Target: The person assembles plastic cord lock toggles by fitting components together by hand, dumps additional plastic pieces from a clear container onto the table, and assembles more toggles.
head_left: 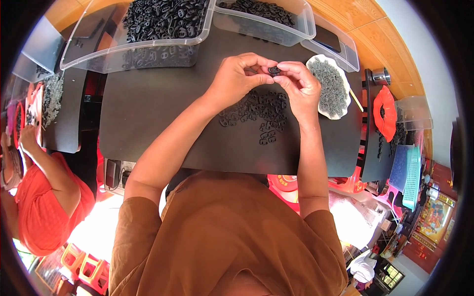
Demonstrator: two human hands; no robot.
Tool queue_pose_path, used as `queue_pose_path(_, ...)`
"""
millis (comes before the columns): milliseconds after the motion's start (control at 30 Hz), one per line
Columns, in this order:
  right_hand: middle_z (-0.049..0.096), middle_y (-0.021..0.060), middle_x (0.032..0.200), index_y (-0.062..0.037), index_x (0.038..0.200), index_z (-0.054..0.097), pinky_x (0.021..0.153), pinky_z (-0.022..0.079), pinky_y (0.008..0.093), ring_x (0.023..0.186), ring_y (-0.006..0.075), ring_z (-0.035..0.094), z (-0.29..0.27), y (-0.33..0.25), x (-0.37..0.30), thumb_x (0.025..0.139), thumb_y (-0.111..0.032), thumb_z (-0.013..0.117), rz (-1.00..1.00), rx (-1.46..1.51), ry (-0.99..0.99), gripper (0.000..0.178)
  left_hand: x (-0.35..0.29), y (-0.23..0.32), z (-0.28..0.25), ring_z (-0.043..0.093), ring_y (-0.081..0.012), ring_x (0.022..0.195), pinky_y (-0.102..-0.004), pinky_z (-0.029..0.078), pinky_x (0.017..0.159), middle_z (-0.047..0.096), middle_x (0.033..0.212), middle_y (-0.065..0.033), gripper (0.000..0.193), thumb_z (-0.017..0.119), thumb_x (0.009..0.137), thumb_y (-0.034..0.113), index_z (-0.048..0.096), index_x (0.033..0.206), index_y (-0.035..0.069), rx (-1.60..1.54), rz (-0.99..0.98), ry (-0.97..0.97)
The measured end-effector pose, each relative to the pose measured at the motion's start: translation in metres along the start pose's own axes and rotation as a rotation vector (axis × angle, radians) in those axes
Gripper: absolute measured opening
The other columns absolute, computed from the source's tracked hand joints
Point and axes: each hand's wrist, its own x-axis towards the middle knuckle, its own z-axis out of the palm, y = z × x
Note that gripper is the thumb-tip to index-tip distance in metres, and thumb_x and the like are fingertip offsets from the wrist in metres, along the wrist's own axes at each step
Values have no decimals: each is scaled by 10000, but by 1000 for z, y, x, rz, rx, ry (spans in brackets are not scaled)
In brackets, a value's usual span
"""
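Above the middle of the dark table, my left hand [242, 78] and my right hand [300, 86] meet fingertip to fingertip. Pinched between them is a small black plastic piece [274, 71], rounded and with openings in it. Both hands are closed on this piece. Below them on the tabletop lies a loose pile of similar black plastic pieces [256, 109], with a few set apart at its near side. Just right of my right hand, a white scalloped dish [340, 114] holds many tiny grey parts [328, 84].
At the far left stands a large clear bin [202, 42] full of black pieces; another clear bin [307, 29] is beside it. A phone-like dark slab [328, 39] lies in a smaller tray. Leftward, a person in red [44, 197] sits at another table [69, 113].
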Motion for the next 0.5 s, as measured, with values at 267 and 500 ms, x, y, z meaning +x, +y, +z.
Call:
queue_pose_path(267, 646, 95, 907, 8, 911, 625, 701, 522, 248, 819, 143, 634, -3, -3, 3, 764, 61, 699, -281, -216, -42, 173, -2, 4, -2, 628, -101, 869, -224, 526, 754, 657, 973, -66, 187, 688, 800, -15, 679, 987, -16, 59, 70, -47)
queue_pose_path(500, 631, 93, 935, 10, 955, 597, 697, 515, 240, 806, 128, 626, 0, -1, 1, 818, 35, 664, -239, -128, -35, 155, -2, 9, -3, 626, -106, 861, -236, 526, 761, 657, 960, -62, 211, 667, 819, -11, 677, 1030, -6, 83, 91, -43)
